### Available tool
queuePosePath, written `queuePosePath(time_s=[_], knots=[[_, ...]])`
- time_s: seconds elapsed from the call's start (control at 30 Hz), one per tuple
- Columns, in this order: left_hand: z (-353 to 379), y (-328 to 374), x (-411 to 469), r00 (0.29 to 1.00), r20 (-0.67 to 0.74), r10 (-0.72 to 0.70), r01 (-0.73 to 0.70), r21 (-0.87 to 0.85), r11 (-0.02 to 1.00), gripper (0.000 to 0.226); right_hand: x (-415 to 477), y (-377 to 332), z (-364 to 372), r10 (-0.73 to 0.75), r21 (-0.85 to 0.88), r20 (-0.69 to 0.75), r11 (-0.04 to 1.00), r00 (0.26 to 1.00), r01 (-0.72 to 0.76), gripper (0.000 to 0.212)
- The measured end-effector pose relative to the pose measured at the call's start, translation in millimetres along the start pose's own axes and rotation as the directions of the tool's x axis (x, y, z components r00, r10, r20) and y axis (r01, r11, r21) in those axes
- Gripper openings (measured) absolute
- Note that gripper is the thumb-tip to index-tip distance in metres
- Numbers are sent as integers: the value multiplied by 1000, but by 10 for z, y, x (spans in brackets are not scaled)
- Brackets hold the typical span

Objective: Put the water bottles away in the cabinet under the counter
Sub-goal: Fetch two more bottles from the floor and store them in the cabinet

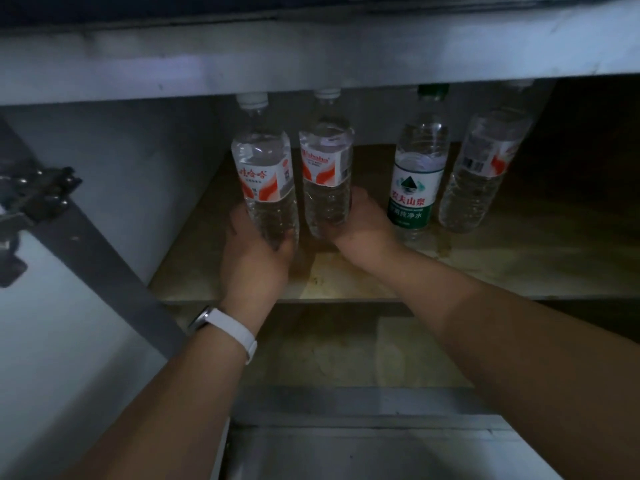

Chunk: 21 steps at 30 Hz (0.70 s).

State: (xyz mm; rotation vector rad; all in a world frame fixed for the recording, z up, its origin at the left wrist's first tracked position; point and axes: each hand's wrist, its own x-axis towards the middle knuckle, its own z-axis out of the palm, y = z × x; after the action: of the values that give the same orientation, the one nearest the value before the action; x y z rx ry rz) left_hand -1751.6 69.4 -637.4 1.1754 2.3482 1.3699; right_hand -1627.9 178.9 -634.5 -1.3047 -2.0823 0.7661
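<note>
Inside the cabinet, the left hand has its fingers wrapped round the lower part of the left red-labelled bottle, and the right hand likewise grasps the second red-labelled bottle just beside it. Both bottles stand roughly upright over the cabinet shelf, long axis vertical, caps up under the tabletop edge; their bases are hidden. To the right, the green-labelled bottle and the far-right bottle stand cap-up on the shelf.

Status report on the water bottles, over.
Left hand grips leftmost bottle; right hand grips second bottle. Green-label bottle, rightmost bottle on shelf. Nothing blocking.
</note>
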Motion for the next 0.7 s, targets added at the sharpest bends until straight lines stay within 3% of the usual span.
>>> queuePosePath(time_s=[0.1, 0.23, 0.33, 0.5, 0.7], knots=[[-57, -15, -69, 998, 17, 56, -57, 89, 994, 81, -175, -37, -140, -52, -29, 88, 998, 995, 54, 55], [-119, 2, -346, 989, 30, 148, -150, 71, 986, 74, -510, -39, -370, -88, -15, 127, 996, 988, 91, 65], [-145, -13, -590, 978, 87, 189, -200, 138, 970, 68, -758, 75, -538, -162, -127, 159, 975, 974, 183, 66], [-152, -31, -899, 864, 210, 457, -503, 321, 803, 58, -1046, 307, -841, -328, -440, 245, 801, 912, 407, 66], [-376, 335, -1208, 770, 359, 527, -638, 466, 614, 51, -1395, 221, -1374, -321, -534, 271, 734, 907, 420, 60]])
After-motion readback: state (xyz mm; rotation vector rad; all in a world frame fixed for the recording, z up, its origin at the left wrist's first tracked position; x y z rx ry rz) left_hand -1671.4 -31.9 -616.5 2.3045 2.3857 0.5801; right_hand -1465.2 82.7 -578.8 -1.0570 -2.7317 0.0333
